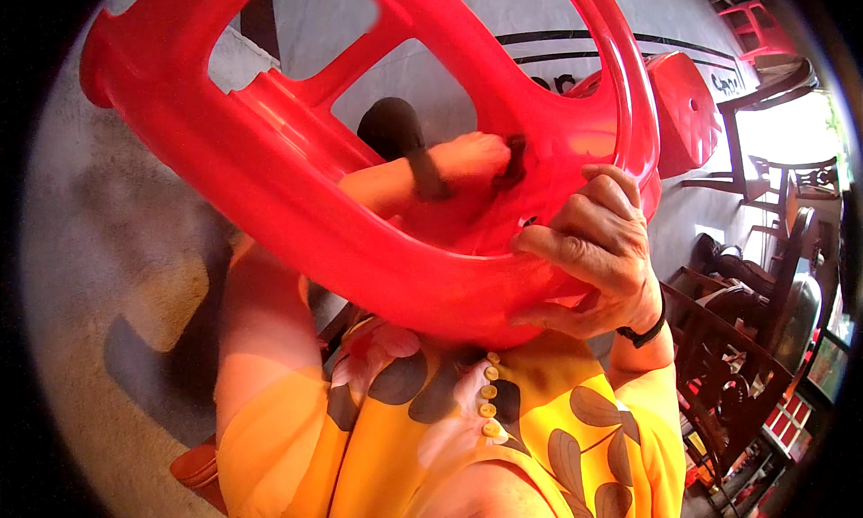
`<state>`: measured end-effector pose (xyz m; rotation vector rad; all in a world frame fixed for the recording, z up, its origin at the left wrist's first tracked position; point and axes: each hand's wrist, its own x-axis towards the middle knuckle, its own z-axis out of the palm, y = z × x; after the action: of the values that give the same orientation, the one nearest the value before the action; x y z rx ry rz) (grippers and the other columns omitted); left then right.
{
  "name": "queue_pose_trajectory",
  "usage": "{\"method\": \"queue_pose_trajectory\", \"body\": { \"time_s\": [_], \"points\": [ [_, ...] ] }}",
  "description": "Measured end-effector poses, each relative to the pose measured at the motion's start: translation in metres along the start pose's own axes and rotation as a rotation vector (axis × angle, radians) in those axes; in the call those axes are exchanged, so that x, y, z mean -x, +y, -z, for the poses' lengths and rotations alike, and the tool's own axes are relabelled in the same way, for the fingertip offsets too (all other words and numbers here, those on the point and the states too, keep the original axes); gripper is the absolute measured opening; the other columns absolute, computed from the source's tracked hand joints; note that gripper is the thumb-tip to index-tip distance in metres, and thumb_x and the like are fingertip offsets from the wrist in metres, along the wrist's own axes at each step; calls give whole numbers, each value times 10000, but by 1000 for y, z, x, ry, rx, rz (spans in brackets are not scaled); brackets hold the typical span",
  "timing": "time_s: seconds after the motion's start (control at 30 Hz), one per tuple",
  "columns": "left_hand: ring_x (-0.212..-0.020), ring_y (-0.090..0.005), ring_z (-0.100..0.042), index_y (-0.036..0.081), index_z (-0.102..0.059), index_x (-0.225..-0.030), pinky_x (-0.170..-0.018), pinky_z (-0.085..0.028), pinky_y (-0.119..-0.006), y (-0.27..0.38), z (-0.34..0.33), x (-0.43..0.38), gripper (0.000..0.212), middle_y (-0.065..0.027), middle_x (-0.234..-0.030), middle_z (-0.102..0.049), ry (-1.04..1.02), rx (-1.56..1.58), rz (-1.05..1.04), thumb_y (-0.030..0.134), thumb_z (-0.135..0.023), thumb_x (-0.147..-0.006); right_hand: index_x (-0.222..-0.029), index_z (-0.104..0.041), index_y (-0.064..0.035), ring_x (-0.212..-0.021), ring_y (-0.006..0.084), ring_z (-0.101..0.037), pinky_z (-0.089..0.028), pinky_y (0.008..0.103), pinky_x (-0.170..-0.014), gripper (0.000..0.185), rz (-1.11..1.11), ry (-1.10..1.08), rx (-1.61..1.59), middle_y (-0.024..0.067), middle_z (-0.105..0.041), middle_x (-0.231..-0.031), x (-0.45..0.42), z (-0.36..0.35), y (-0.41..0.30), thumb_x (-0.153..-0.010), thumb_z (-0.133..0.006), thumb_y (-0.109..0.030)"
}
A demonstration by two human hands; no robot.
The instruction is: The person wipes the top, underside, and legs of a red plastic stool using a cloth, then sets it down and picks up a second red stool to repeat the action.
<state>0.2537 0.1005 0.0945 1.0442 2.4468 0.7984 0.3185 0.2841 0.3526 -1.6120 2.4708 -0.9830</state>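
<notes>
A red plastic stool [377, 275] fills the space before me, tipped over against my front, with its legs pointing up and away. My right hand [593, 255] grips its edge at the right, the thumb below and the fingers over the plastic. A dark band circles that wrist. My left arm reaches through the stool's frame, and my left hand [472, 157] is curled like a fist inside, near the underside of the seat. Beside its knuckles is a dark patch; whether this is a held thing or a shadow, I cannot tell. A small hole shows near my right fingers.
Another red plastic stool [684, 113] lies on its side on the grey floor just beyond. Carved wooden chairs [728, 376] crowd the right side. A further red stool [758, 32] stands at the far right. Dark lines and lettering mark the floor.
</notes>
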Motion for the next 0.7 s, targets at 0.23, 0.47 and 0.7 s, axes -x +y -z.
{"method": "queue_pose_trajectory", "body": {
  "time_s": [0.23, 0.47, 0.7],
  "points": [
    [-902, -410, -655, 52, -707, -983, -760, -508, -486, 57, 73, 86, 242, -197, -968, -692, -473, -9, 240, 221, -588, -857, -1093, -662, -121, -860, 280, -529, -385, 483, -986, 596, 4, 3, -41, 33, -561, -871, 0, -1, 4, -579, -819, -378],
    [-704, -318, -662, 90, -745, -793, -718, -530, -455, -42, 101, 166, 192, -144, -738, -697, 95, -431, 226, 254, -644, -797, -1100, -653, -114, -891, 282, -528, -388, 486, -991, 633, 22, 43, -55, 38, -561, -896, 2, -4, 6, -536, -811, -355],
    [-762, -286, -728, 119, -759, -802, -661, -553, -474, -89, 157, 167, 162, -108, -822, -738, 103, -1181, 981, 208, -628, -833, -1056, -680, -99, -739, 255, -464, -396, 481, -932, 577, 53, 116, -56, 21, -502, -764, 1, -10, 8, -583, -828, -396]
  ]
}}
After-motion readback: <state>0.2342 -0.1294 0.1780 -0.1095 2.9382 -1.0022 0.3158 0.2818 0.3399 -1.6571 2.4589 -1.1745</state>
